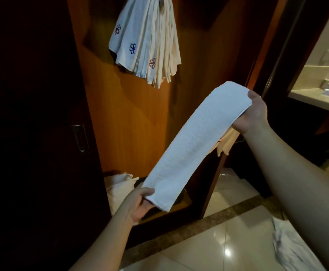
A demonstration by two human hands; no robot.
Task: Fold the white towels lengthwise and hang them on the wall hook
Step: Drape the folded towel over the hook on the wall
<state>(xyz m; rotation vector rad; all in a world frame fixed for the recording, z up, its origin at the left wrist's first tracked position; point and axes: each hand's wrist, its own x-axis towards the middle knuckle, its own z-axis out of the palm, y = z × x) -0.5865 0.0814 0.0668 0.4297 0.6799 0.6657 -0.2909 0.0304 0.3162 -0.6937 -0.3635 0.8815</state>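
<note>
My left hand (140,202) pinches the towel's (195,145) lower end; the folded strip runs diagonally up-right to my right hand (254,112), which grips the upper end. Hung towels (148,42) crowd the hook above and left, so I judge the right-hand end the nearer.

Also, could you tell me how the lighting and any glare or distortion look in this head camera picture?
Head view: dim overall, the left side almost black around the door handle; the folded towel and the hanging towels stand out bright; a point of glare shines on the glossy floor tiles; wide-angle stretch enlarges the right forearm near the edge; the washroom counter looks soft.
</note>
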